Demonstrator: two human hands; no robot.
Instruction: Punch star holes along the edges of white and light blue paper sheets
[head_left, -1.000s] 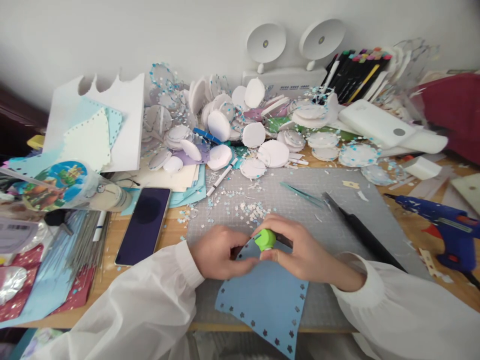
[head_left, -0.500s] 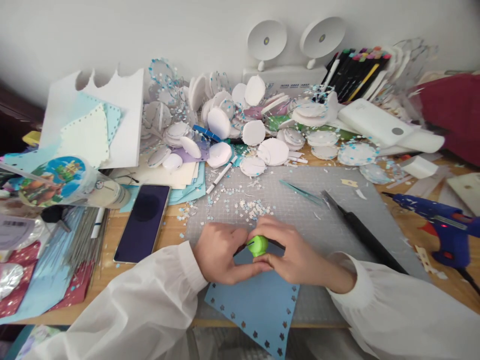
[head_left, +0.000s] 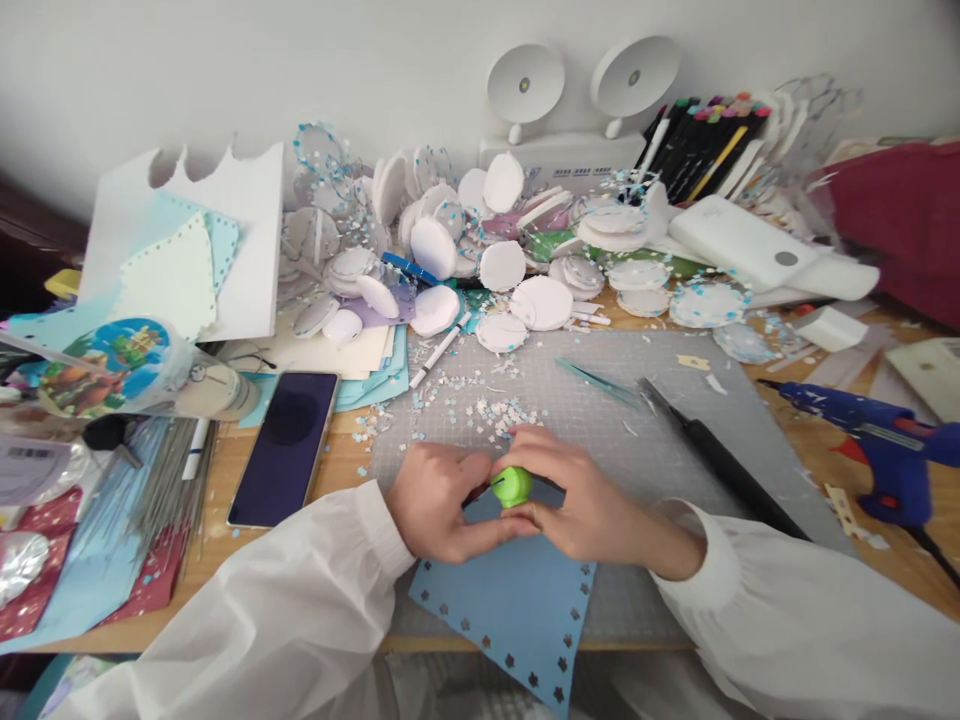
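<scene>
My right hand is closed around a small green craft punch, its fingers over the top and its thumb against the near side. Closed fingers of my left hand grip the punch's left side, with the thumb reaching along the front toward my right thumb. A blue paper sheet extends from beneath both hands past the table's front edge. Flower-shaped holes run along its two visible edges. My hands hide where the paper meets the punch. Tiny punched paper flowers lie scattered just beyond my hands.
A grey cutting mat lies under my hands. Tweezers and a black-handled tool lie to the right, near a blue glue gun. A phone sits left. White discs crowd the back.
The view has shifted slightly. My hands stay around the green punch in almost the same pose, and the blue paper has hardly moved.
</scene>
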